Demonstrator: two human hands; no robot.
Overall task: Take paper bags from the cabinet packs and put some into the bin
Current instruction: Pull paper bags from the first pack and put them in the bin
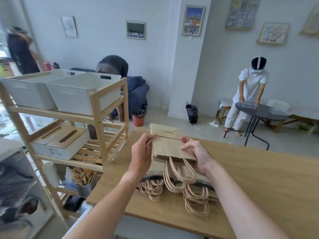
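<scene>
Above the wooden table [259, 178], both hands are up: the left hand [140, 155] pinches the left edge of a flat stack of paper bags [166, 145], and the right hand [198, 155] clasps its right edge, handles dangling down. Under it, more bags [196, 195] lie on the table, bound by a dark band. Over on the left, white bins [81, 94] sit atop a wooden shelf [98, 121].

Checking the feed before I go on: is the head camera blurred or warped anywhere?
Head view: hands and paper bags fairly sharp; left edge by the shelf smeared with blur; wide-angle bends the walls; window glare far left.
</scene>
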